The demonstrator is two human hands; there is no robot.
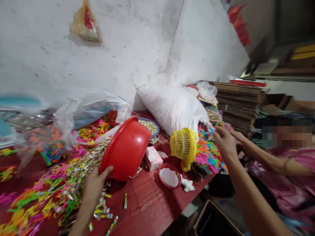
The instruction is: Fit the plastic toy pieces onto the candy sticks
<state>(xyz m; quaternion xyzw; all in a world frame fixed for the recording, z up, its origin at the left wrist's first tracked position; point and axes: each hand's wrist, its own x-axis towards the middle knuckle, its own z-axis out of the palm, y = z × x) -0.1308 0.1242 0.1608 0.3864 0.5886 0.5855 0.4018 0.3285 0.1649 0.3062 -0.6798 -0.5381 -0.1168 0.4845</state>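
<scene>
My left hand grips the rim of a red plastic basin, thumb on the outside. The basin is tipped on its side over a pile of small wrapped tubes and bright plastic pieces. My right hand reaches out at the right, its fingers drawn together near the gathered end of a full white sack; I cannot make out what is between them. Colourful plastic pieces lie below that hand. A co-worker's forearm stretches in just behind it.
On the red table are a yellow slotted basket-like fan, a pink tissue box, a small red bowl and crumpled tissue. Flattened cardboard is stacked behind. An open carton stands below the table edge.
</scene>
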